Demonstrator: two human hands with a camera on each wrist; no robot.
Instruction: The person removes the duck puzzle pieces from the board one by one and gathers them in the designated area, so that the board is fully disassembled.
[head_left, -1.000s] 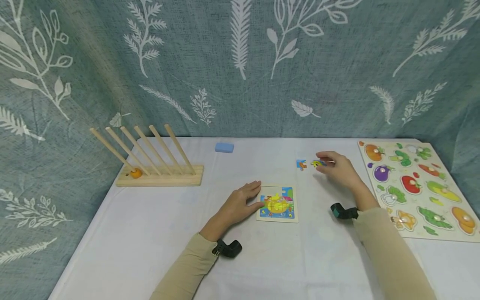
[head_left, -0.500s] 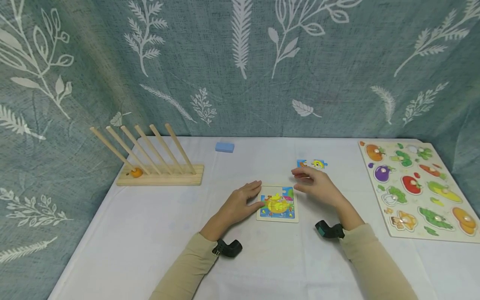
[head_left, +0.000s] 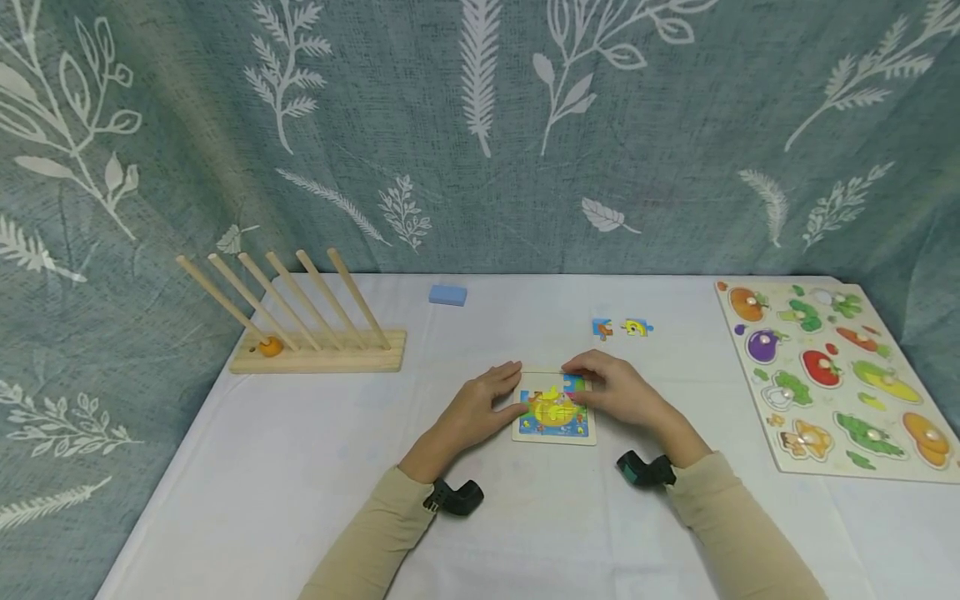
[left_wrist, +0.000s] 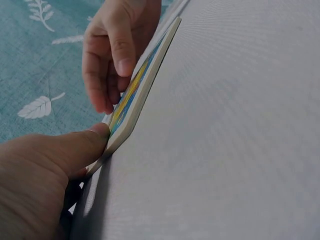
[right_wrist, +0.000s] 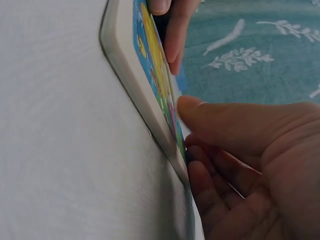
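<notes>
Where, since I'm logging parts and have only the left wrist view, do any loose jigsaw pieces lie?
Observer: A small blue-and-brown printed piece and a small blue-and-yellow printed piece lie apart, side by side, on the white cloth beyond the right hand.
Operator: Is the flat, square, wood-rimmed puzzle board fully covered by its picture?
Observer: No; the head view shows bare wood at its far left corner.
Operator: Is anything else colourful off to the right?
Observer: Yes, a large cream-coloured board with vegetable pictures.
</notes>
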